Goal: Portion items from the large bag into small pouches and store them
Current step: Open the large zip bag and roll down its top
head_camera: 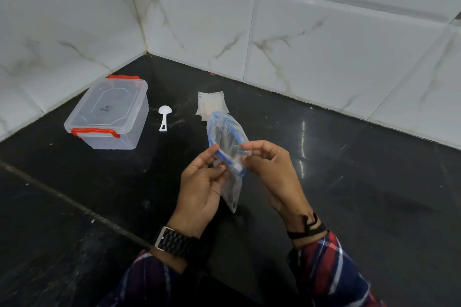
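A clear plastic bag with a blue zip rim (pixel 225 137) is held above the black counter, its mouth spread open. My left hand (pixel 202 187) pinches the near left side of the rim. My right hand (pixel 270 169) pinches the right side of the rim. A small stack of clear pouches (pixel 212 104) lies flat on the counter just behind the bag. A white plastic scoop (pixel 164 116) lies to the left of the pouches. What the bag contains cannot be made out.
A clear storage box with red latches (pixel 107 114), lid on, stands at the left near the tiled wall corner. White marble-look tiles (pixel 324 32) bound the black counter (pixel 349 182) at the back and left.
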Action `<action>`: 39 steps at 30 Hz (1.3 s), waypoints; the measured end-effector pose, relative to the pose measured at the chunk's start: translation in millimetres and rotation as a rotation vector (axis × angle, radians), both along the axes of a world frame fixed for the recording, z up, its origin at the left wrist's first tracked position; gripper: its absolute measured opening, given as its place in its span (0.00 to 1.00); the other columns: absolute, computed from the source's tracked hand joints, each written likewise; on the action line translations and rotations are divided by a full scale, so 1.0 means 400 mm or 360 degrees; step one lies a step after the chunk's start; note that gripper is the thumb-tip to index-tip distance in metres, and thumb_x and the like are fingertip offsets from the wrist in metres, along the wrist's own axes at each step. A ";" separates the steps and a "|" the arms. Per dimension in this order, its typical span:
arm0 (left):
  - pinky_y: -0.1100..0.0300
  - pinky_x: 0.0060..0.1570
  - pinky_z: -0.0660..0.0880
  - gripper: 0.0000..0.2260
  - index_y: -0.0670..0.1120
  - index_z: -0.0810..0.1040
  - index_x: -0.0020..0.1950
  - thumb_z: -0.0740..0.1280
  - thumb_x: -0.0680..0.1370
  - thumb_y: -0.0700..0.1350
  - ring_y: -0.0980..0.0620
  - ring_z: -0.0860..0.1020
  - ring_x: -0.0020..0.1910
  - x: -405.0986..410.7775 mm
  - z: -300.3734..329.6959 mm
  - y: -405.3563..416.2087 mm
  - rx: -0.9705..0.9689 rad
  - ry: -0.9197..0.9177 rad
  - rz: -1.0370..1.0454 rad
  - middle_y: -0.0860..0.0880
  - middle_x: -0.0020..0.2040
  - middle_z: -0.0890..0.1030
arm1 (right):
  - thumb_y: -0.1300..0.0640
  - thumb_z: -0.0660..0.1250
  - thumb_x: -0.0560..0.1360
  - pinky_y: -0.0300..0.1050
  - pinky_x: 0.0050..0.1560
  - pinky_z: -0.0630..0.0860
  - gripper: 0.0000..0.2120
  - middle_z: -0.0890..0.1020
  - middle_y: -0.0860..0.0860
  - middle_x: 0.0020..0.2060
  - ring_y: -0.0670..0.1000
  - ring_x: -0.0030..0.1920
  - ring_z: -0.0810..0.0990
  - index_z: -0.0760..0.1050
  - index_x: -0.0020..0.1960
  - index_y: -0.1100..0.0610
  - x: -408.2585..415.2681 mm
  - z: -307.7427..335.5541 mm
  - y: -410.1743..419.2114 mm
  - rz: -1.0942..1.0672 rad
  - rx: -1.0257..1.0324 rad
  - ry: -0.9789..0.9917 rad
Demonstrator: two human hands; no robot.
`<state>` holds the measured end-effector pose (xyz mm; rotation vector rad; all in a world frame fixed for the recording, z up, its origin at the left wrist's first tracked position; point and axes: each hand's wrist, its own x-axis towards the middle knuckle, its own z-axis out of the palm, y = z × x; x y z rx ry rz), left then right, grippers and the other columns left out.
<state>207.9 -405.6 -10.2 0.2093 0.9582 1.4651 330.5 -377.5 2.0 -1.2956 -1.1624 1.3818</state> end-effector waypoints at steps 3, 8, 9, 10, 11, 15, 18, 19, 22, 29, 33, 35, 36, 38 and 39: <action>0.52 0.56 0.76 0.17 0.42 0.77 0.54 0.56 0.76 0.25 0.45 0.80 0.54 0.001 0.003 -0.002 -0.0028 -0.0107 0.0034 0.42 0.54 0.81 | 0.73 0.65 0.73 0.34 0.33 0.75 0.11 0.83 0.53 0.37 0.44 0.33 0.81 0.79 0.44 0.58 -0.003 0.002 -0.006 -0.0086 -0.0006 0.0092; 0.52 0.49 0.76 0.17 0.43 0.78 0.46 0.54 0.75 0.25 0.47 0.82 0.47 -0.012 0.002 0.008 -0.0011 -0.0509 0.0022 0.43 0.46 0.84 | 0.75 0.60 0.74 0.42 0.41 0.82 0.11 0.82 0.56 0.34 0.51 0.36 0.82 0.75 0.43 0.62 -0.001 0.010 -0.005 -0.0136 -0.0548 0.0939; 0.52 0.47 0.76 0.18 0.43 0.77 0.44 0.54 0.75 0.25 0.48 0.83 0.44 -0.014 -0.001 0.012 -0.0016 -0.0595 0.0022 0.43 0.43 0.84 | 0.75 0.59 0.74 0.45 0.45 0.81 0.11 0.82 0.57 0.35 0.52 0.39 0.82 0.74 0.42 0.61 -0.001 0.007 -0.003 -0.0160 -0.0674 0.1120; 0.52 0.46 0.76 0.17 0.43 0.77 0.43 0.54 0.75 0.25 0.48 0.84 0.41 -0.015 0.000 0.014 -0.0022 -0.0664 0.0017 0.43 0.41 0.83 | 0.75 0.59 0.74 0.47 0.47 0.80 0.12 0.82 0.59 0.37 0.53 0.41 0.82 0.73 0.41 0.61 -0.001 0.005 -0.002 -0.0191 -0.0777 0.1276; 0.51 0.46 0.75 0.17 0.43 0.76 0.41 0.53 0.74 0.25 0.48 0.84 0.38 -0.013 -0.001 0.017 -0.0034 -0.0714 0.0010 0.44 0.39 0.83 | 0.76 0.58 0.73 0.50 0.50 0.80 0.12 0.82 0.60 0.39 0.55 0.45 0.82 0.72 0.39 0.61 -0.003 0.002 -0.002 -0.0221 -0.0856 0.1402; 0.45 0.39 0.77 0.17 0.43 0.71 0.36 0.50 0.71 0.24 0.45 0.82 0.34 0.005 -0.004 0.023 -0.0065 -0.0790 -0.0029 0.43 0.32 0.80 | 0.76 0.52 0.64 0.61 0.64 0.71 0.14 0.78 0.67 0.52 0.66 0.57 0.77 0.69 0.36 0.60 -0.026 -0.005 -0.013 -0.0178 -0.0910 0.1688; 0.47 0.38 0.80 0.16 0.44 0.68 0.36 0.51 0.63 0.25 0.50 0.79 0.29 0.007 -0.016 0.030 -0.0014 -0.0816 -0.0012 0.45 0.29 0.75 | 0.75 0.50 0.68 0.56 0.60 0.75 0.19 0.81 0.65 0.46 0.63 0.50 0.80 0.77 0.34 0.63 -0.028 -0.020 -0.009 -0.0105 -0.0818 0.1555; 0.49 0.47 0.79 0.16 0.44 0.69 0.37 0.52 0.63 0.25 0.50 0.79 0.33 0.001 -0.027 0.037 -0.0019 -0.0794 0.0008 0.44 0.32 0.76 | 0.74 0.50 0.71 0.53 0.55 0.79 0.19 0.82 0.64 0.45 0.60 0.48 0.81 0.79 0.37 0.63 -0.026 -0.025 -0.007 -0.0075 -0.0765 0.1436; 0.52 0.69 0.63 0.16 0.42 0.71 0.40 0.52 0.64 0.25 0.48 0.71 0.41 -0.013 -0.043 0.049 -0.0060 -0.0668 -0.0005 0.41 0.42 0.72 | 0.70 0.57 0.76 0.46 0.40 0.81 0.10 0.80 0.62 0.48 0.55 0.44 0.82 0.74 0.50 0.62 -0.022 -0.041 -0.001 -0.0128 -0.0527 0.0882; 0.49 0.57 0.74 0.18 0.38 0.74 0.48 0.48 0.74 0.25 0.43 0.78 0.50 -0.004 -0.028 0.036 -0.0055 -0.0311 -0.0122 0.36 0.52 0.79 | 0.50 0.64 0.77 0.47 0.44 0.80 0.12 0.83 0.54 0.41 0.53 0.41 0.81 0.78 0.44 0.59 -0.031 -0.037 -0.010 -0.0056 0.0057 -0.0552; 0.47 0.60 0.73 0.19 0.38 0.74 0.56 0.49 0.75 0.26 0.39 0.74 0.63 -0.006 -0.028 0.036 -0.0086 -0.0302 -0.0202 0.34 0.61 0.76 | 0.54 0.69 0.75 0.32 0.33 0.75 0.03 0.80 0.46 0.35 0.40 0.33 0.79 0.74 0.45 0.50 -0.025 -0.021 -0.004 0.0058 0.0162 -0.0669; 0.47 0.55 0.75 0.18 0.39 0.75 0.50 0.48 0.75 0.26 0.41 0.76 0.58 -0.005 -0.022 0.035 -0.0112 -0.0333 -0.0183 0.36 0.54 0.78 | 0.61 0.66 0.76 0.31 0.32 0.74 0.08 0.82 0.49 0.36 0.41 0.34 0.80 0.71 0.46 0.49 -0.026 -0.026 -0.004 0.0043 0.0154 -0.0619; 0.47 0.52 0.75 0.18 0.40 0.74 0.45 0.47 0.74 0.25 0.43 0.77 0.53 -0.008 -0.022 0.037 -0.0121 -0.0388 -0.0148 0.38 0.48 0.79 | 0.64 0.65 0.76 0.33 0.33 0.76 0.10 0.82 0.52 0.36 0.44 0.35 0.81 0.70 0.46 0.50 -0.024 -0.026 -0.003 0.0000 0.0121 -0.0467; 0.50 0.48 0.77 0.18 0.44 0.70 0.38 0.48 0.68 0.24 0.49 0.76 0.43 -0.020 -0.032 0.044 -0.0148 -0.0572 -0.0063 0.43 0.37 0.78 | 0.70 0.61 0.76 0.40 0.35 0.79 0.11 0.80 0.56 0.36 0.50 0.35 0.81 0.67 0.49 0.55 -0.017 -0.023 0.001 -0.0095 -0.0072 0.0077; 0.53 0.46 0.79 0.17 0.45 0.68 0.37 0.49 0.65 0.25 0.52 0.74 0.39 -0.029 -0.040 0.048 -0.0162 -0.0655 -0.0016 0.45 0.32 0.76 | 0.71 0.60 0.76 0.42 0.36 0.80 0.11 0.80 0.56 0.37 0.51 0.36 0.81 0.67 0.51 0.57 -0.012 -0.020 0.004 -0.0108 -0.0240 0.0382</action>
